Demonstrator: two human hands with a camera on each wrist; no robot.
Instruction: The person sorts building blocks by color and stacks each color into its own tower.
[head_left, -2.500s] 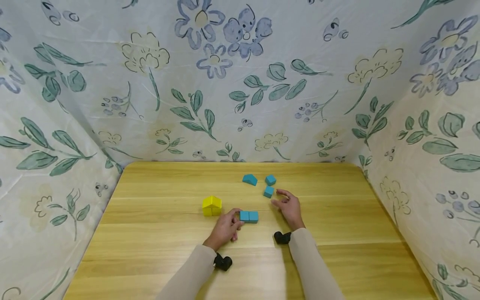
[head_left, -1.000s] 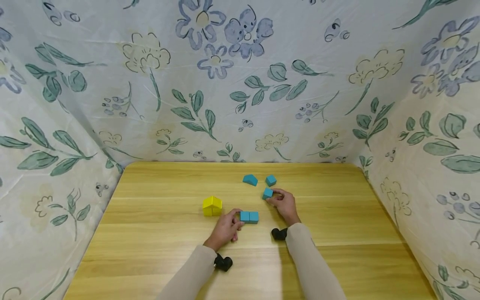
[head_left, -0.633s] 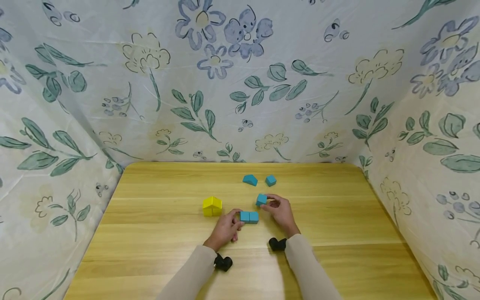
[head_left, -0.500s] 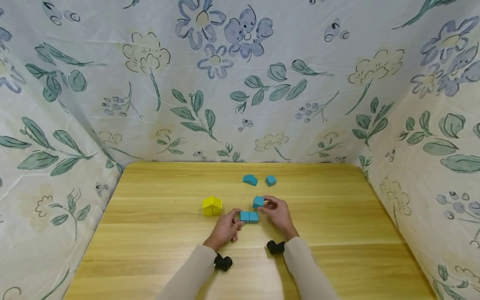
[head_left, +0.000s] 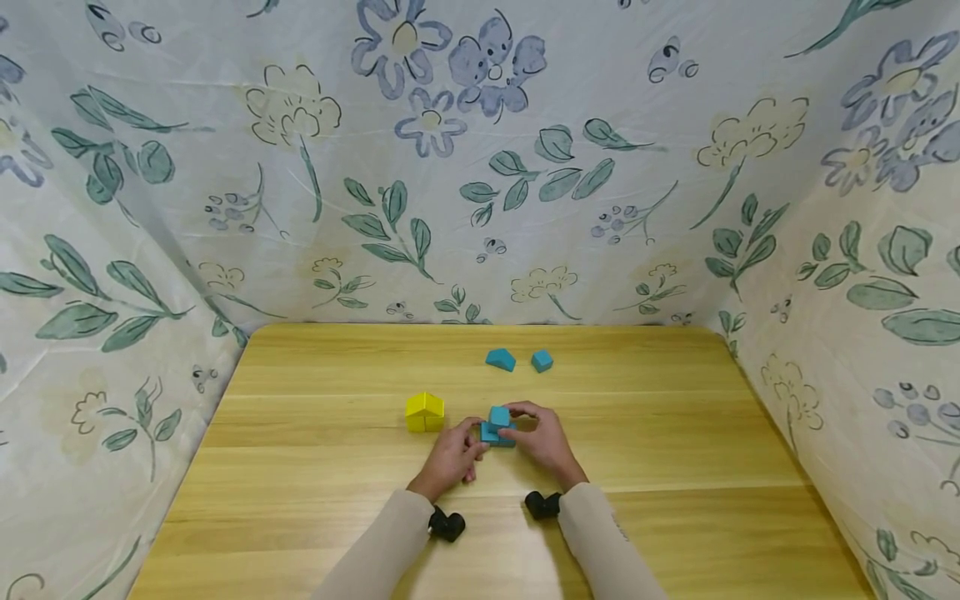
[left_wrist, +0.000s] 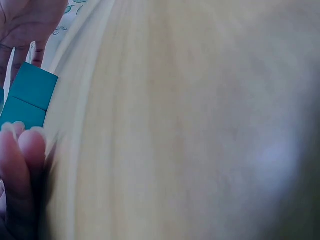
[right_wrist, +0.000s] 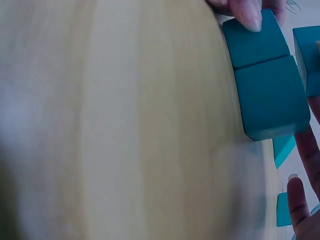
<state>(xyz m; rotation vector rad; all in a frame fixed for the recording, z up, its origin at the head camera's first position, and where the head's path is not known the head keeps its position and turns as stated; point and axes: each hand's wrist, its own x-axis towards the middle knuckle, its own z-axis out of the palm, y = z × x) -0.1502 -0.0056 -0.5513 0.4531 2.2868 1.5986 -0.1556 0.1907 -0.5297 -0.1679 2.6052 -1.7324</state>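
Note:
In the head view, a blue cube block [head_left: 498, 418] is pinched between the thumb and fingers of my right hand [head_left: 546, 440]. It overlaps the tops of two blue blocks [head_left: 489, 438] lying side by side on the table. My left hand [head_left: 448, 455] holds the left end of that pair, its thumb at the near side and index finger at the far side. In the right wrist view, the pair [right_wrist: 272, 95] shows a thin seam, with the held cube [right_wrist: 309, 57] above it at the edge. The left wrist view shows left fingertips [left_wrist: 32, 145] touching the pair [left_wrist: 32, 92].
A small yellow block house [head_left: 424, 412] stands left of my left hand. Toward the back of the wooden table [head_left: 315, 500] lie a blue arched, roof-shaped block [head_left: 500, 360] and another blue cube [head_left: 542, 361]. Floral cloth [head_left: 480, 250] hangs around the table's back and sides.
My right hand took hold of the nearer loose blue cube and carried it left and nearer, over the blue pair. My left hand has stayed at the pair's left end.

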